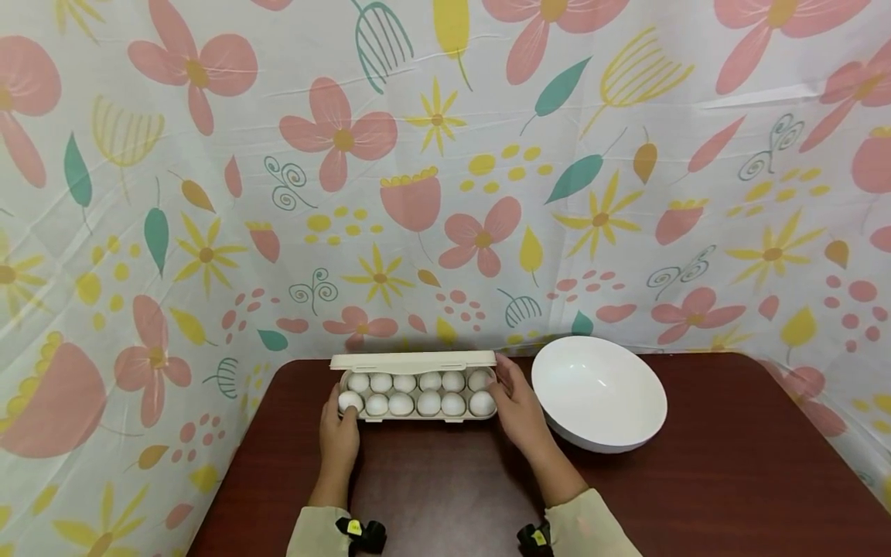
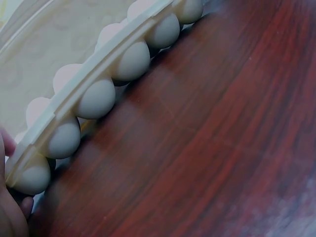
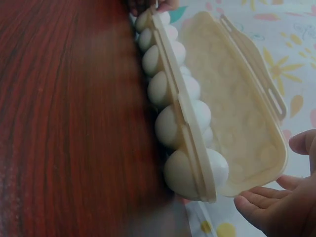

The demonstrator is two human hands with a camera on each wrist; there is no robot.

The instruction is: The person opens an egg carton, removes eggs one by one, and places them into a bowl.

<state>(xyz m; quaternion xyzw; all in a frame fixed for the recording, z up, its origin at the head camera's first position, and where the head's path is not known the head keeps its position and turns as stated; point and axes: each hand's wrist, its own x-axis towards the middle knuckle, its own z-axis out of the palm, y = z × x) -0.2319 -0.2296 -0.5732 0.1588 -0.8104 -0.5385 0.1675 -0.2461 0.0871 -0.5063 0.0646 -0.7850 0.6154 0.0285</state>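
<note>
A cream egg carton (image 1: 454, 420) sits on the table with its lid (image 1: 414, 361) raised at the back. White eggs (image 1: 401, 404) fill its two rows. My left hand (image 1: 339, 445) grips the left end, thumb over the front corner beside an egg; in the left wrist view, fingers (image 2: 9, 215) show above and below the carton's rim. At the opposite end is my right hand (image 1: 524, 418). The right wrist view shows its fingers (image 3: 261, 200) extended and spread near the lid's end (image 3: 274, 163); whether they touch it is hard to tell.
Right of the carton, close to my right hand, stands a large white bowl (image 1: 599, 394). Both rest on a dark red-brown wooden table (image 1: 731, 464). A floral-patterned cloth (image 1: 445, 193) hangs directly behind the table and along its left side.
</note>
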